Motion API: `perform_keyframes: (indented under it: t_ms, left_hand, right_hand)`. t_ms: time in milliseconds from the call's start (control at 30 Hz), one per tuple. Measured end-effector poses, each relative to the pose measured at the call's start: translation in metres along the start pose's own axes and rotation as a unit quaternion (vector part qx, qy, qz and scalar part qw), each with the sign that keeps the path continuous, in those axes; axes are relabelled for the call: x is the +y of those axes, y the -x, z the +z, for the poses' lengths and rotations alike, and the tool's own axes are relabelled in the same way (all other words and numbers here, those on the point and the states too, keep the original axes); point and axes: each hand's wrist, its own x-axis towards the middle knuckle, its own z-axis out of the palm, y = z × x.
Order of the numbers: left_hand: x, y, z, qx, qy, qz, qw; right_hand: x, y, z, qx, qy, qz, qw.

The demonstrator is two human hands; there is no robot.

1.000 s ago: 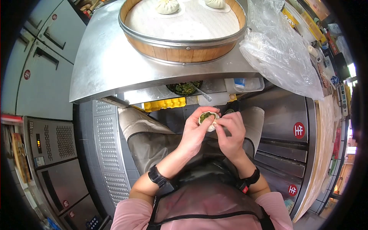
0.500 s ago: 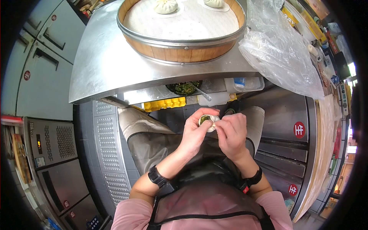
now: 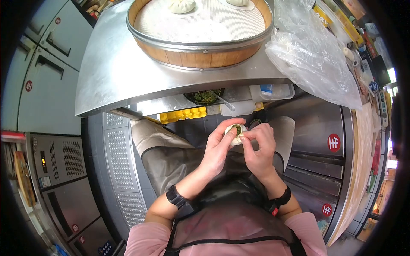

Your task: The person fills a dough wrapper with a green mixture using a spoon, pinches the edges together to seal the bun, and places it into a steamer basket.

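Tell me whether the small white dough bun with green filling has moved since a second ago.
Yes, slightly: the white dough bun has risen toward the yellow egg tray.

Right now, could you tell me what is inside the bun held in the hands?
Chopped green filling shows through the open top of the bun. The left hand and right hand cover its lower part, so the filling's depth is hidden.
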Motion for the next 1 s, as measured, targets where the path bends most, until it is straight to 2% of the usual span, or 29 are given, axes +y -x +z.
perform_keyframes:
  t_ms: [133, 433, 533, 600, 733, 800, 933, 1000]
  left_hand:
    - [-0.002, -0.003, -0.001, 0.024, 0.045, -0.003, 0.999]
    - [-0.003, -0.005, -0.003, 0.045, 0.048, 0.010, 0.998]
    - [-0.008, -0.007, -0.006, 0.049, 0.005, 0.024, 0.998]
    - [-0.010, -0.007, -0.006, 0.045, -0.024, 0.029, 0.998]
    - [-0.004, -0.004, -0.006, 0.018, -0.047, 0.017, 0.999]
    - [-0.002, -0.004, -0.006, 0.013, -0.043, 0.005, 0.999]
    - [-0.003, -0.004, -0.005, 0.000, -0.040, -0.013, 0.999]
    - [-0.003, -0.004, -0.005, -0.004, -0.050, -0.010, 0.999]
  right_hand:
    - [0.001, 0.000, 0.003, -0.002, -0.003, -0.005, 1.000]
    - [0.001, 0.000, 0.005, -0.009, 0.003, -0.021, 1.000]
    - [0.006, 0.002, 0.003, -0.024, 0.045, -0.056, 0.997]
    - [0.006, 0.001, 0.000, -0.026, 0.059, -0.159, 0.985]
    - [0.004, -0.006, -0.007, -0.052, 0.067, -0.131, 0.988]
    - [0.003, -0.008, -0.008, -0.051, 0.056, -0.052, 0.996]
    - [0.010, 0.000, -0.009, -0.077, 0.051, -0.089, 0.992]
    - [0.007, 0.000, -0.010, -0.048, 0.056, -0.141, 0.987]
